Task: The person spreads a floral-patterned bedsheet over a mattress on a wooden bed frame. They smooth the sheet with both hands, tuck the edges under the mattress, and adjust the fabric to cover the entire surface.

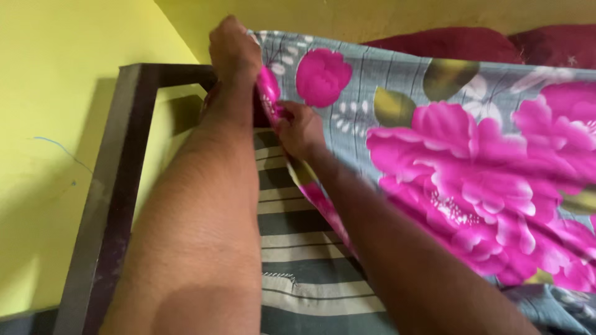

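Right now, left hand (233, 53) clamped on the far left corner of the floral bedsheet (434, 142), up by the dark bed frame (115, 186). Right hand (301, 130) pinching the sheet's edge just below, over the striped mattress (304, 248). Maroon pillows (459, 43) far right.

We see a dark metal bed frame (112, 192) running up the left side and turning at the corner along the head of the bed. Inside it lies a mattress (304, 260) striped in dark grey and cream, with a small tear near its lower edge. Behind the frame rises a yellow-green wall (49, 105), marked by a thin blue scribble (59, 152). At the top right rest two dark red pillows (459, 43), side by side.
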